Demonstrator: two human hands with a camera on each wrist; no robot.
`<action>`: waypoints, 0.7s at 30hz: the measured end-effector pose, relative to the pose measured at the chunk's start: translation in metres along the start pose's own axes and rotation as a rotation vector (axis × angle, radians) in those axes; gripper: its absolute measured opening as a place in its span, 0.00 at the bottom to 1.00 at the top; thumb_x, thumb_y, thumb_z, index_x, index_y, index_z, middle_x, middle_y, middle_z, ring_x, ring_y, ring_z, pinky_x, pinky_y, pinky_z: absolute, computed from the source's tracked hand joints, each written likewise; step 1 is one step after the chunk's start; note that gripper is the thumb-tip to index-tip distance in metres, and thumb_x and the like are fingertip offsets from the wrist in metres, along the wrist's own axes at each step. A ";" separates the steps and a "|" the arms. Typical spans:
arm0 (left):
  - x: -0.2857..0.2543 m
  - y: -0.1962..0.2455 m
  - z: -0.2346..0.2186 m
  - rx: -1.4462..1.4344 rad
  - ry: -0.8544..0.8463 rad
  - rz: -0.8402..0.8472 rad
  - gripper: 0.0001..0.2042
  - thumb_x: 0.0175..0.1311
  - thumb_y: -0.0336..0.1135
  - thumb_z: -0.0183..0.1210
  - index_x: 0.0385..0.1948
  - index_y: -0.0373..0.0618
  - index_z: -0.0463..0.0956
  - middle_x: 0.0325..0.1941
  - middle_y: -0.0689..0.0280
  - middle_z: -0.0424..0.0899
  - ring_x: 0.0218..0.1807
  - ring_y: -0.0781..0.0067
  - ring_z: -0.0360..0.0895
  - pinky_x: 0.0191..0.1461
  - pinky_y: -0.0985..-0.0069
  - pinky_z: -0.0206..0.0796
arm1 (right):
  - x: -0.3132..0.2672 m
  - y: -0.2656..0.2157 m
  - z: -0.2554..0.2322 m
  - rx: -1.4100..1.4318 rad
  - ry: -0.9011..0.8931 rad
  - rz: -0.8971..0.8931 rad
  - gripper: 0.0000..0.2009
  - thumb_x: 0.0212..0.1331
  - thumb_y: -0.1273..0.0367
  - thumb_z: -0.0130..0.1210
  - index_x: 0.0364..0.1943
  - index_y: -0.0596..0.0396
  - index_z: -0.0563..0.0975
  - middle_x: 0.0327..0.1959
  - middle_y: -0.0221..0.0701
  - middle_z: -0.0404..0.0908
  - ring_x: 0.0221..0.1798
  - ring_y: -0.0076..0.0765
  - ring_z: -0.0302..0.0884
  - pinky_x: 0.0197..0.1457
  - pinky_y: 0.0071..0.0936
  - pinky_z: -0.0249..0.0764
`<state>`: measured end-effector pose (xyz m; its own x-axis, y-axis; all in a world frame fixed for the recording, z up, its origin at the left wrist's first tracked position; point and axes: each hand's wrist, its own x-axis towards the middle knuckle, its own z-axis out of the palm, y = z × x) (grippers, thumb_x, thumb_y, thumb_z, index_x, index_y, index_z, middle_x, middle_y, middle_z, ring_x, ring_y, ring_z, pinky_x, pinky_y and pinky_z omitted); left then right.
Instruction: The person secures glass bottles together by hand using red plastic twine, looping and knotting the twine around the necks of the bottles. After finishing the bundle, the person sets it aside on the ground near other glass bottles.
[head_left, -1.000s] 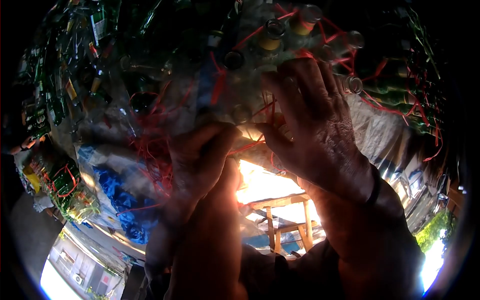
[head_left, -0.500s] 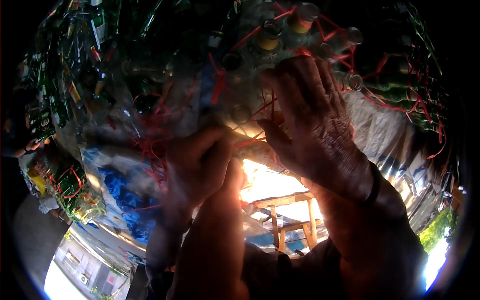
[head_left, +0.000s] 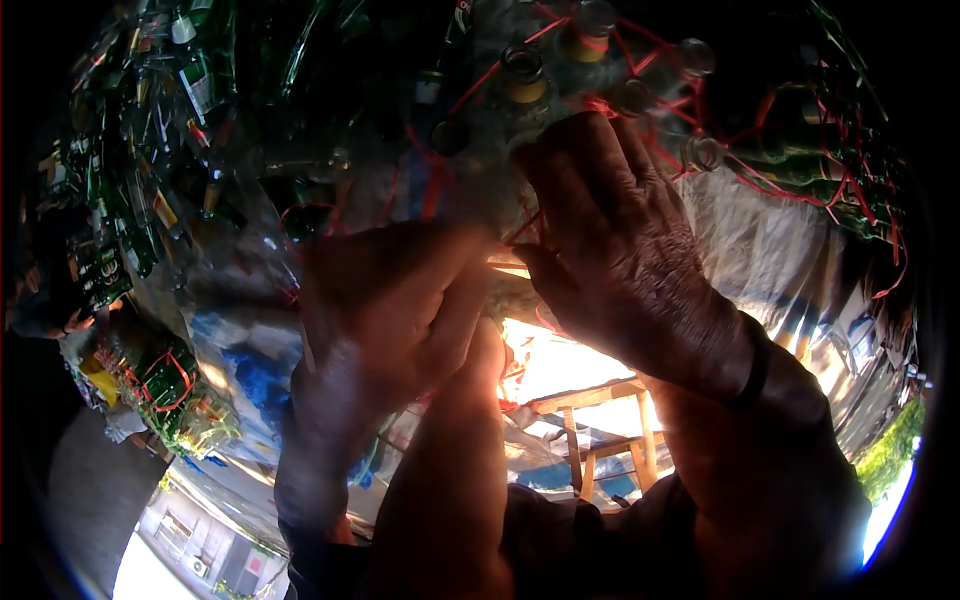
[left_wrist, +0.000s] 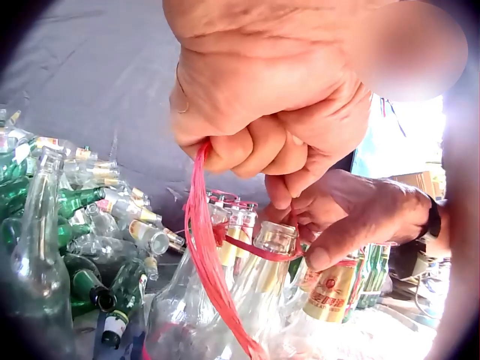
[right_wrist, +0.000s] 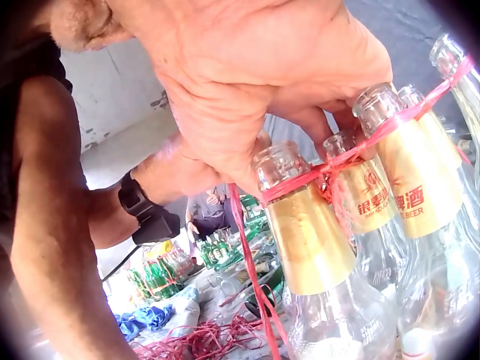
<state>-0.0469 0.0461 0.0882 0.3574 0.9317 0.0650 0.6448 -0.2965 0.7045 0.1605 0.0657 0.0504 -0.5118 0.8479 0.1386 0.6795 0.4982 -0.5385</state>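
My left hand (left_wrist: pixel 270 97) is a fist gripping a strand of red plastic twine (left_wrist: pixel 202 232), which hangs below it over the bottles. Clear glass bottles (right_wrist: pixel 322 315) with gold neck labels stand bunched together, with red twine running round their necks. My right hand (head_left: pixel 620 220) curls over the near side of the bunch and grips a bottle by the neck; in the left wrist view its thumb (left_wrist: pixel 321 259) lies beside a gold label. In the right wrist view, that hand's fingertips are partly hidden behind the necks. Both hands are close together in the head view.
Many loose green and clear bottles (left_wrist: pixel 112 240) lie heaped to the left. Tangled red twine (right_wrist: pixel 202 337) and blue plastic (right_wrist: pixel 139 321) lie on the ground. A tied bundle of green bottles (right_wrist: pixel 157 277) stands farther off. A wooden stool (head_left: pixel 600 430) shows low in the head view.
My left hand has swung up and back, appearing larger and blurred in the head view, still gripping twine. The right hand keeps its place at the bottle necks. The head view has shifted slightly.
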 end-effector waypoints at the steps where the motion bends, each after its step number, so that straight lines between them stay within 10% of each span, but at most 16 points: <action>1: 0.003 -0.002 -0.001 0.001 -0.003 0.001 0.03 0.65 0.21 0.66 0.38 0.35 0.86 0.23 0.57 0.83 0.20 0.70 0.80 0.27 0.75 0.69 | 0.000 0.000 0.000 0.002 0.002 0.003 0.29 0.45 0.74 0.71 0.56 0.60 0.76 0.53 0.46 0.75 0.57 0.59 0.74 0.61 0.51 0.75; 7: 0.013 -0.023 0.007 0.021 -0.011 -0.089 0.05 0.68 0.21 0.64 0.42 0.35 0.87 0.25 0.67 0.83 0.28 0.90 0.73 0.31 0.82 0.68 | -0.002 0.002 0.000 0.029 -0.003 -0.004 0.29 0.45 0.74 0.72 0.57 0.60 0.76 0.54 0.45 0.74 0.57 0.58 0.75 0.61 0.51 0.75; 21: -0.014 -0.032 0.036 -0.181 0.337 -0.391 0.06 0.60 0.20 0.67 0.37 0.38 0.88 0.29 0.64 0.89 0.31 0.83 0.83 0.36 0.80 0.75 | 0.001 0.001 0.004 0.034 0.073 -0.002 0.30 0.38 0.74 0.76 0.52 0.55 0.78 0.52 0.40 0.75 0.57 0.55 0.75 0.60 0.49 0.75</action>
<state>-0.0480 0.0351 0.0389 -0.1413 0.9897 -0.0241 0.5488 0.0986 0.8301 0.1588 0.0663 0.0471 -0.4727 0.8583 0.1998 0.6595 0.4950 -0.5658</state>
